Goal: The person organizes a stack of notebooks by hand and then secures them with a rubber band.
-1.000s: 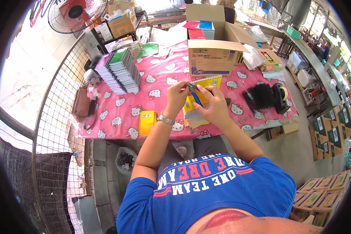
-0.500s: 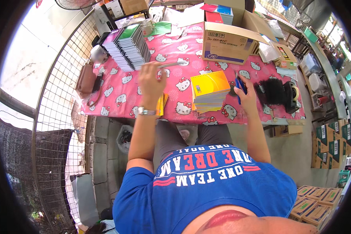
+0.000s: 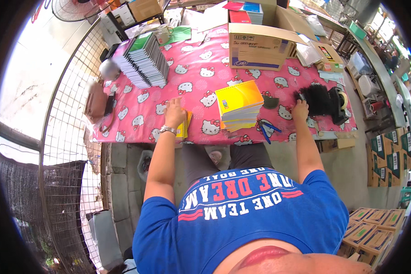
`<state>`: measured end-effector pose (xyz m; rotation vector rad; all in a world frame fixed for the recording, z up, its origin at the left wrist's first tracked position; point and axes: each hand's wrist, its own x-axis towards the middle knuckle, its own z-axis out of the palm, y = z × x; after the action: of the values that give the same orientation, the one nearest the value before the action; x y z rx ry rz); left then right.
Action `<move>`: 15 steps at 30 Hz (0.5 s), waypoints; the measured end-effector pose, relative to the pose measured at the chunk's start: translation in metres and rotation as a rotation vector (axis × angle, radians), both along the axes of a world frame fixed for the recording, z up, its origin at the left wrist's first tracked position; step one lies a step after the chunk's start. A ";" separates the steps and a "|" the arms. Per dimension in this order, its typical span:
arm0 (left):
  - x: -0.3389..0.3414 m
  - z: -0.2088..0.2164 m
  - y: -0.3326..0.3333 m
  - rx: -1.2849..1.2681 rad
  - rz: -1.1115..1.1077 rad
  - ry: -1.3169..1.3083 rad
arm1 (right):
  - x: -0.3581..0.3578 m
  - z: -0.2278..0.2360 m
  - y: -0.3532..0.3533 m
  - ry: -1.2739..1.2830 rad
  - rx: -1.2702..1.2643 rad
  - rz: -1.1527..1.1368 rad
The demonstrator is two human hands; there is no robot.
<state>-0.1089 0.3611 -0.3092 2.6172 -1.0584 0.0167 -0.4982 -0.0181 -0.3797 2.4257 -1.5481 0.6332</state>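
Note:
My left hand (image 3: 174,113), with a metal watch on the wrist, is low over the pink tablecloth beside a few yellow spiral notebooks (image 3: 184,127). Its fingers are spread, and nothing shows in them. At the left edge of a heap of thin black strands (image 3: 316,101), my right hand (image 3: 300,110) has its fingers drawn together; whatever they pinch is too small to make out. Blue-handled pliers (image 3: 266,130) lie on the cloth between that hand and a stack of yellow-covered notebooks (image 3: 239,102). A dark rounded piece (image 3: 271,102) lies just behind the pliers.
Tall stacks of spiral notebooks (image 3: 146,61) stand at the back left, near a brown bag (image 3: 96,102). An open cardboard box (image 3: 255,50) with red and blue notebooks (image 3: 246,13) is at the back. A black tape dispenser (image 3: 339,107) sits at the right edge.
My right hand has let go of the pliers and moved right to the black strands. The left hand has come nearer, and the thin pale thing at its fingers no longer shows.

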 end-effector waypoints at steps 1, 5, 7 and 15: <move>0.000 0.011 -0.010 -0.011 -0.012 0.001 | -0.004 0.000 -0.011 0.001 -0.011 -0.012; -0.004 0.086 -0.058 -0.487 -0.347 0.235 | -0.008 0.006 -0.027 0.225 0.095 0.132; -0.040 0.134 -0.105 -0.547 -0.539 0.718 | -0.021 0.012 -0.035 0.222 0.165 0.115; -0.077 0.175 -0.165 0.249 -0.658 0.813 | 0.047 0.132 0.079 -0.569 0.600 0.819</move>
<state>-0.1861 0.1964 -0.1346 1.9613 -1.5440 -1.2563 -0.4514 0.0606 -0.2473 3.6110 -0.8708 1.2151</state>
